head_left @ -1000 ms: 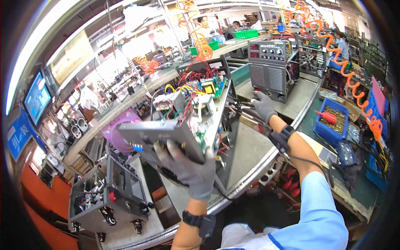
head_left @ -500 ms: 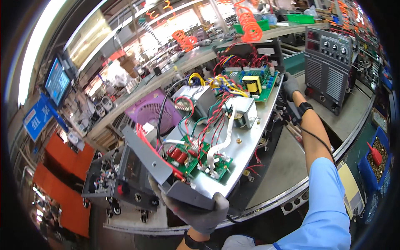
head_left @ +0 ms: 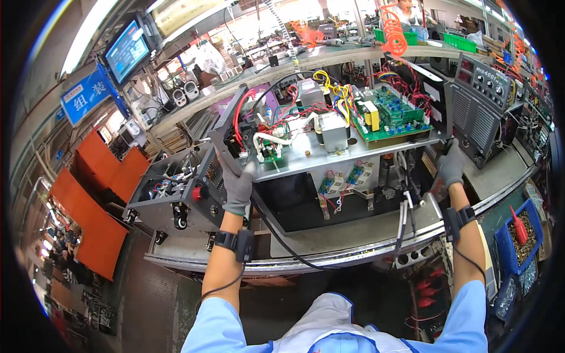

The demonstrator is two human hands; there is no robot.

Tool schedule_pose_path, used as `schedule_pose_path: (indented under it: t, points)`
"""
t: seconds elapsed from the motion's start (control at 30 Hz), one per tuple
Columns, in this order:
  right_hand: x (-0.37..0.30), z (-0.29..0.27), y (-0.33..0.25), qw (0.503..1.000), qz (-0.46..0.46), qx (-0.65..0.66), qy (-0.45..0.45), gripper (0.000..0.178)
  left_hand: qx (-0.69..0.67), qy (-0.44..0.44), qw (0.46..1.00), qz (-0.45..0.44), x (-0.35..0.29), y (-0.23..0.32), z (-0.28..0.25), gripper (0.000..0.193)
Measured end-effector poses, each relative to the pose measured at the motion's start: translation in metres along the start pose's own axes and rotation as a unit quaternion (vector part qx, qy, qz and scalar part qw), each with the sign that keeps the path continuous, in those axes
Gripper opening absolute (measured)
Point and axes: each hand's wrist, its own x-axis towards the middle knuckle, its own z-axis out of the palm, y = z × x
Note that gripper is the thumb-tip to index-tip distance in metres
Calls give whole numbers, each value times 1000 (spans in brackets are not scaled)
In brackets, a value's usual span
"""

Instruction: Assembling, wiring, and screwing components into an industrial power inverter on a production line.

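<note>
An open welding machine chassis (head_left: pixel 282 169) stands nearly level before me, one hand at each end. My left hand (head_left: pixel 238 185), in a grey glove, grips the upright end plate (head_left: pixel 221 132) on the left. At the opposite end, my gloved right hand (head_left: pixel 451 167) is closed around the lower edge of the dark end panel (head_left: pixel 438 94). The metal deck bears a large green circuit board (head_left: pixel 391 120), a boxy transformer (head_left: pixel 333 132) and bundles of coloured wires. Below the deck, small boards (head_left: pixel 347 179) and hanging cables (head_left: pixel 405 203) show.
Another open chassis (head_left: pixel 182 182) on casters stands to the left. A dark grey machine with knobs (head_left: pixel 479 106) is at the right. Beside it are a blue bin of small metal parts (head_left: pixel 521 238) and a red nozzle bottle (head_left: pixel 519 226). A shelf (head_left: pixel 329 60) runs behind.
The chassis has swung from a steep diagonal to nearly level, and its underside now shows. My left hand has moved up and left with it; my right has moved lower and right.
</note>
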Motion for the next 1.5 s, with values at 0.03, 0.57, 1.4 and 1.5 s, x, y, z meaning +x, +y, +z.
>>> schedule_pose_path:
  t: [0.03, 0.57, 1.4, 1.5]
  points:
    - [-9, -5, 1, 1000, 1, -1, 4, 34, -83, -22, 994, -72, 2, -3, -1, 82]
    - [-4, -29, -1, 989, 91, -45, -110, 51, -74, -40, 984, -155, 11, 24, 5, 47]
    - [12, -14, 27, 993, 78, -87, -17, 56, -7, -64, 993, -98, 6, 23, 18, 74]
    - [0, -23, 13, 994, 83, -61, -28, 56, 7, -56, 993, -99, 3, 25, 14, 69]
